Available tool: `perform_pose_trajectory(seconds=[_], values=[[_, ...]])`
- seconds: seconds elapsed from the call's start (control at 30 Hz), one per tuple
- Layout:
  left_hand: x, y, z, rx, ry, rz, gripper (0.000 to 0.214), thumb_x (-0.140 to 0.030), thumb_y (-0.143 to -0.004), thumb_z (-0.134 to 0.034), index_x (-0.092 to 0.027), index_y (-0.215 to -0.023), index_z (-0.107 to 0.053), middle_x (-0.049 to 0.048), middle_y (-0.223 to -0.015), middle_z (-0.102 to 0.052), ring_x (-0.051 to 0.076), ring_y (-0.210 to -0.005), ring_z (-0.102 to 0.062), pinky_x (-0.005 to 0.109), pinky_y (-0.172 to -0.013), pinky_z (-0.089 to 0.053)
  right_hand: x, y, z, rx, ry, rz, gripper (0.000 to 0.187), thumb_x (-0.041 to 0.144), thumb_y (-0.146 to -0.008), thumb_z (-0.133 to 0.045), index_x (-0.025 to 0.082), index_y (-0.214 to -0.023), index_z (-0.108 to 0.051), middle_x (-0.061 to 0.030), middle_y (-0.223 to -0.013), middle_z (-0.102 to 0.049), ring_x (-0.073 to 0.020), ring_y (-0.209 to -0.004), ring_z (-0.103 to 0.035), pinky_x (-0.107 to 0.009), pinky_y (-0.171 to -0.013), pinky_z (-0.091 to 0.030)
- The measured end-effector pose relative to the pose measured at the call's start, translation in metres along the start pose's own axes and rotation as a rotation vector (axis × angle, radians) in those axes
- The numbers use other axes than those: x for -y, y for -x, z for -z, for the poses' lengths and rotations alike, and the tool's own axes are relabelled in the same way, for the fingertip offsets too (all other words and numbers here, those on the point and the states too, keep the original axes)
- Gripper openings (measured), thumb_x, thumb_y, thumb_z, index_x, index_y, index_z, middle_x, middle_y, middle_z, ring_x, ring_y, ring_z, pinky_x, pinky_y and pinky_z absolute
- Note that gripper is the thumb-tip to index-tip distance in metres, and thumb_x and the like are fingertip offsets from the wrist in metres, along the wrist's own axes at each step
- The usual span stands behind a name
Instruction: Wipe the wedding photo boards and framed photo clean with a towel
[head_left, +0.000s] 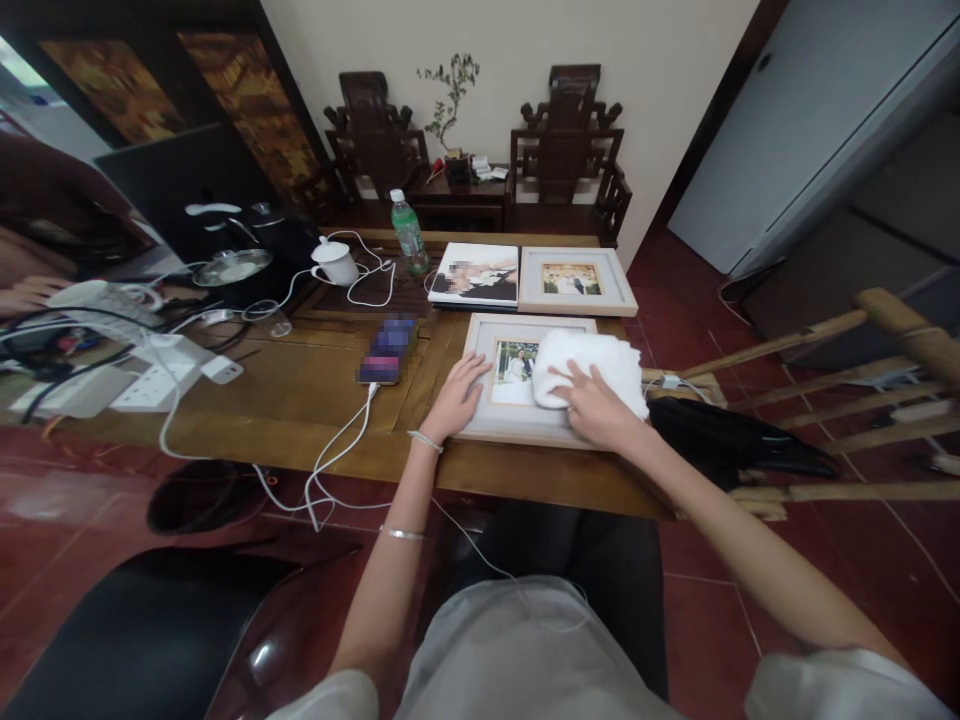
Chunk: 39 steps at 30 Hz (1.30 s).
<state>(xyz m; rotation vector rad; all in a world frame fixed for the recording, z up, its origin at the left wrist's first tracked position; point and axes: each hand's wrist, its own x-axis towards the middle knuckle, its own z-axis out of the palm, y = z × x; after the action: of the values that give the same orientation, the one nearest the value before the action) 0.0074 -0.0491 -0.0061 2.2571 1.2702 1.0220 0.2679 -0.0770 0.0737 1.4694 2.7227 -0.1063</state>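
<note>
A light wooden picture frame (pixel 480 420) with a wide white mat lies flat near the table's front edge, and a small photo (pixel 513 365) shows at its centre. My left hand (pixel 456 395) rests on the frame's left side, fingers stretched out over the border. On the right half of the frame lies a bunched white cloth (pixel 604 360). My right hand (pixel 596 405) presses and holds this cloth against the frame, its fingers partly spread over it. The cloth hides the right part of the frame and the photo's right edge.
Behind lie a second frame (pixel 619 285) and a photo album (pixel 480 270). A green bottle (pixel 407 230), lidded white cup (pixel 337 262) and charging phone (pixel 388 348) stand or lie leftward. Cables, a power strip (pixel 161 375) and another person's hand (pixel 30 297) are farther left. A bamboo rack (pixel 787 345) is right.
</note>
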Motion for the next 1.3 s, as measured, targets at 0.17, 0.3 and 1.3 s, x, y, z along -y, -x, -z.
perform_pose_trajectory(seconds=[0.17,0.3,1.3], values=[[0.000,0.000,0.000,0.003,0.013,0.002,0.039,-0.021,-0.093,-0.040,-0.020,-0.129,-0.054,0.0108,-0.143,-0.048,0.024,-0.140,-0.031,0.051,-0.115,-0.026,-0.040,-0.036,-0.007,-0.157,0.115,-0.051,0.053,0.004,-0.075,-0.041,0.013,-0.123,-0.061,-0.0106,-0.148,-0.042,-0.0355,-0.139,-0.026,-0.060,-0.109,-0.022],[0.000,0.000,0.000,0.006,0.013,0.002,0.039,-0.021,-0.093,-0.040,-0.019,-0.130,-0.054,0.0106,-0.143,-0.048,0.024,-0.140,-0.031,0.052,-0.115,-0.027,-0.035,-0.040,-0.016,-0.145,0.204,-0.055,0.050,0.004,-0.076,-0.041,0.012,-0.121,-0.063,-0.0130,-0.148,-0.041,-0.0398,-0.137,-0.027,-0.065,-0.107,-0.020],[0.001,0.000,0.000,0.011,-0.008,0.009,0.038,-0.020,-0.093,-0.041,-0.021,-0.128,-0.055,0.0092,-0.142,-0.049,0.024,-0.140,-0.032,0.053,-0.114,-0.027,-0.023,-0.040,-0.006,-0.092,0.163,-0.061,0.052,0.002,-0.075,-0.040,0.013,-0.120,-0.064,-0.0105,-0.147,-0.044,-0.0357,-0.134,-0.033,-0.060,-0.107,-0.021]])
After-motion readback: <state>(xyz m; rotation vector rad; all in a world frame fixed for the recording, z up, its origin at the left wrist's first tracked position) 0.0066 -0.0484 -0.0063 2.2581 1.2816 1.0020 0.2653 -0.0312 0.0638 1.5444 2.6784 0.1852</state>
